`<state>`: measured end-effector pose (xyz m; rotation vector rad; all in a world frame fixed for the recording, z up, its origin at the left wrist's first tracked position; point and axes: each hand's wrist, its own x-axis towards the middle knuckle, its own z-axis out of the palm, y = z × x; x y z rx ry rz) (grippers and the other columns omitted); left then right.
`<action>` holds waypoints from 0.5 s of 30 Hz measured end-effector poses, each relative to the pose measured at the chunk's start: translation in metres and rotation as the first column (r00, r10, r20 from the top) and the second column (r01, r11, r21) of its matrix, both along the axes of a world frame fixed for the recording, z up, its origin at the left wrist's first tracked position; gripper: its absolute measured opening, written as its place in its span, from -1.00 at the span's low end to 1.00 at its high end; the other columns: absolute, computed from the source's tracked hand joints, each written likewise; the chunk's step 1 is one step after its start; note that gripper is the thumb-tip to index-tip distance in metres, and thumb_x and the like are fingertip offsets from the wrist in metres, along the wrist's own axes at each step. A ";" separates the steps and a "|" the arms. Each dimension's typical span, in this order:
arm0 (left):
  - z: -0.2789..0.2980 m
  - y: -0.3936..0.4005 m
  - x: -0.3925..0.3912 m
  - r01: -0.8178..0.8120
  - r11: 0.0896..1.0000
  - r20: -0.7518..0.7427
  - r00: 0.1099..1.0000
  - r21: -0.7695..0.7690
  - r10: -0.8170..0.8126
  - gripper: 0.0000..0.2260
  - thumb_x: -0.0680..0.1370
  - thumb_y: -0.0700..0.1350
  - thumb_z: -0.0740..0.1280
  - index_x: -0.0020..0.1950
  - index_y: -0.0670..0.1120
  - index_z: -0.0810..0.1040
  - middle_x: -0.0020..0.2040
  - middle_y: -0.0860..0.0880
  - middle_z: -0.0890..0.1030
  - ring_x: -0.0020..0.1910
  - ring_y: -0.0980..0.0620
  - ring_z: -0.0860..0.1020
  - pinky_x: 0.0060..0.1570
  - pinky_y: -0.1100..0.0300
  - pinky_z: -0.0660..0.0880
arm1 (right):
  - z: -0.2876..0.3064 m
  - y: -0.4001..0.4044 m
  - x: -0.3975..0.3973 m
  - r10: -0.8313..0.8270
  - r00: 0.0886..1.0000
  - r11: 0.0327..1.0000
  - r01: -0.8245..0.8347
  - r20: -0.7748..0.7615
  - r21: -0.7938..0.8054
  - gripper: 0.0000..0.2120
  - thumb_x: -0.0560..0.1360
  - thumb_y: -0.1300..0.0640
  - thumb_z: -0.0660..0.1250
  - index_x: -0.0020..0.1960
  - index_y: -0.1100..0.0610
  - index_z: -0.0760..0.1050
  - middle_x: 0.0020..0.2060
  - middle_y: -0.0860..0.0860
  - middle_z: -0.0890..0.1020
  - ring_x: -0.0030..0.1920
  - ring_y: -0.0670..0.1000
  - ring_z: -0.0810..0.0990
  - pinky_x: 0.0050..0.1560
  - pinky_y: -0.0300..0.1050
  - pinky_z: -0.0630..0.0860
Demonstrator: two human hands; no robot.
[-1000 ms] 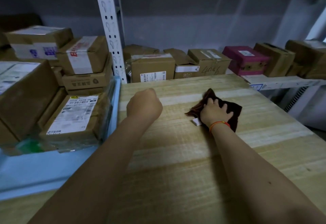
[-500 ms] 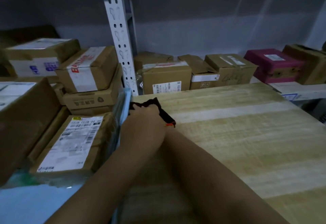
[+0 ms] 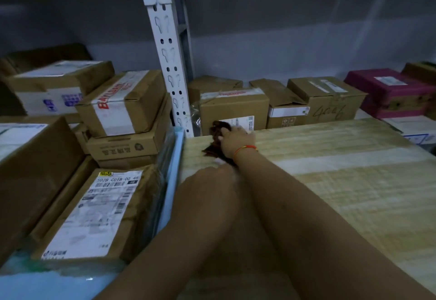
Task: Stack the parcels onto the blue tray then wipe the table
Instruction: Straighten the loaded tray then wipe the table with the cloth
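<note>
Cloth (image 3: 215, 140), dark and bunched, sits at the table's (image 3: 330, 181) far corner at eleven o'clock, gripped by the right hand (image 3: 237, 140). Left hand (image 3: 207, 181) rests behind it, fingers hidden. Parcels (image 3: 99, 210) fill the blue tray (image 3: 173, 181); wiping is underway, and the uncovered three o'clock side probably comes next.

Both forearms are bare, with no sleeves showing in the head view. The right hand (image 3: 237, 139) wears a thin orange-red string bracelet (image 3: 245, 148) at the wrist. The left hand (image 3: 207, 181) wears nothing visible.
</note>
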<state>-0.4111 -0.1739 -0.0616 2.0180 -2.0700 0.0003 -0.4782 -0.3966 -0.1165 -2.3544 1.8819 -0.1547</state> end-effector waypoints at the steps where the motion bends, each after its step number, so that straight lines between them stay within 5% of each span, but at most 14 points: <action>1: 0.018 0.015 -0.004 0.057 0.997 0.004 0.998 -0.055 -0.057 -0.77 0.64 0.01 0.10 0.26 0.09 0.43 0.09 0.04 0.58 0.05 0.01 0.53 0.00 0.12 0.48 | 0.002 -0.003 -0.013 -0.046 0.998 0.999 0.046 -0.040 0.008 -0.59 0.63 -0.04 0.05 0.45 0.02 0.28 0.46 0.11 0.31 0.47 0.17 0.24 0.39 0.24 0.21; 6: 0.021 0.009 -0.019 0.014 1.000 -0.081 0.997 0.017 -0.012 -0.84 0.63 -0.11 0.17 0.15 0.02 0.49 0.05 0.04 0.58 0.00 0.04 0.52 -0.01 0.12 0.49 | 0.009 -0.005 -0.091 -0.346 0.926 0.933 0.356 -0.149 0.046 -0.44 0.63 -0.09 0.07 0.58 0.04 0.09 0.59 0.10 0.05 0.58 0.18 -0.06 0.49 0.32 -0.03; 12: 0.020 0.017 -0.033 0.033 0.999 -0.104 0.994 -0.006 -0.034 -0.83 0.63 -0.13 0.14 0.14 0.00 0.49 0.00 0.03 0.57 -0.05 0.05 0.51 -0.12 0.18 0.40 | 0.009 0.021 -0.169 -0.574 0.811 0.808 0.583 -0.111 0.082 -0.24 0.55 -0.17 0.26 0.58 0.19 0.09 0.57 0.20 0.10 0.57 0.22 -0.02 0.50 0.24 0.04; 15: 0.025 0.027 -0.043 0.024 0.999 -0.124 0.992 0.032 -0.020 -0.84 0.63 -0.14 0.14 0.07 0.00 0.50 -0.04 0.03 0.57 -0.09 0.04 0.52 -0.16 0.18 0.41 | 0.003 0.037 -0.184 -0.574 0.815 0.814 0.579 -0.075 0.057 -0.37 0.59 -0.11 0.20 0.53 0.20 0.18 0.50 0.24 0.24 0.51 0.24 0.14 0.43 0.15 0.20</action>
